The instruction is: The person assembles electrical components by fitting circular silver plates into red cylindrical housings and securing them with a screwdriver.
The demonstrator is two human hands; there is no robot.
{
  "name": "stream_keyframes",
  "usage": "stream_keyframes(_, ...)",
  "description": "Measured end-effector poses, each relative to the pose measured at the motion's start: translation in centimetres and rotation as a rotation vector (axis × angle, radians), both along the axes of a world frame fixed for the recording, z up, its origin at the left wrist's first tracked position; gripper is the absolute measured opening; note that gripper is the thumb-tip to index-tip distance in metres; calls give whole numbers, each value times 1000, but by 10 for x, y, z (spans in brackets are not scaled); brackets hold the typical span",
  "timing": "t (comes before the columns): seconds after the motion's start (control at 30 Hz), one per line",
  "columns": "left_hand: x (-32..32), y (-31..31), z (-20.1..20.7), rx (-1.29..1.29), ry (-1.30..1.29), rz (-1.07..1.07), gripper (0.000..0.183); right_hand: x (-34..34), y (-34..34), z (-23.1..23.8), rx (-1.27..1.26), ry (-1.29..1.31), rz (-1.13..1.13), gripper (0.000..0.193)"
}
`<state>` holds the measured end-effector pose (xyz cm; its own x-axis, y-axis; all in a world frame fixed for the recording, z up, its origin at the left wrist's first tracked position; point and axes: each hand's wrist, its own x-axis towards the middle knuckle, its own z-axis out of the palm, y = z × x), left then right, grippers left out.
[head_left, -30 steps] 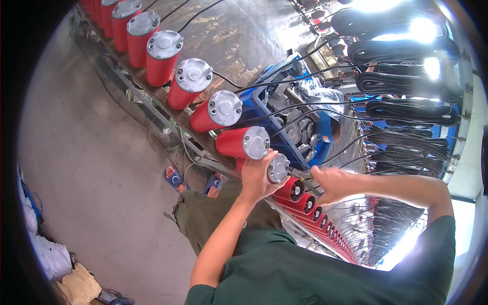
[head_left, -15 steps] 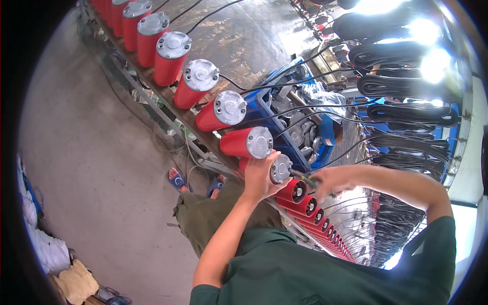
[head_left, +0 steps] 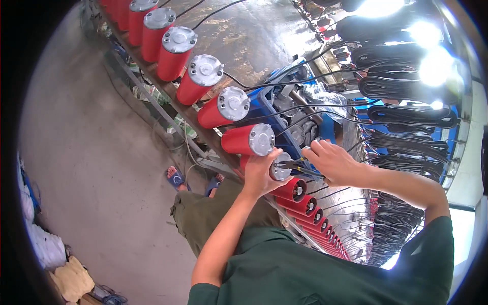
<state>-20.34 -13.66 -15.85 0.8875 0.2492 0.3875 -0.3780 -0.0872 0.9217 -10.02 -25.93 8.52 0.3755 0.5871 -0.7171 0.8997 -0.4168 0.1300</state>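
Observation:
My left hand (head_left: 258, 175) is wrapped round a red cylindrical motor housing, its thumb and fingers at the sides of the round silver end cap (head_left: 278, 173). In my right hand (head_left: 333, 161) is a pair of pliers (head_left: 291, 165), dark at the jaws with some yellow toward the handles. The jaw tips reach the face of that cap; whether they pinch something there is too small to tell. Just beyond my left hand lies another capped red housing (head_left: 238, 140). On the near side, an uncapped red housing (head_left: 291, 190) shows its inner parts.
Capped red housings (head_left: 203, 76) line the bench edge leftward, uncapped ones (head_left: 317, 216) rightward. A blue crate (head_left: 262, 104) of silver caps (head_left: 304, 131) sits behind. Black cables (head_left: 305, 107) cross the bench toward hanging cable bundles (head_left: 396, 86). A metal rail (head_left: 147, 99) runs below the edge.
My right hand has moved up, bringing the pliers' jaws onto the cap's face. My left hand keeps its hold. The view has shifted slightly.

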Motion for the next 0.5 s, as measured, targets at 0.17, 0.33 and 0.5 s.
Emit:
stream_keyframes(0.17, 0, 0, 1, -38, -1, -7, 87, 16, 8, -7, -12, -68, 258, 76)
stream_keyframes(0.33, -1, 2, 3, -53, 14, -13, 84, 27, 21, -1, -3, -76, 378, 70)
stream_keyframes(0.5, -3, 4, 3, -61, 22, -7, 85, 17, 33, 6, -173, 31, 191, 66)
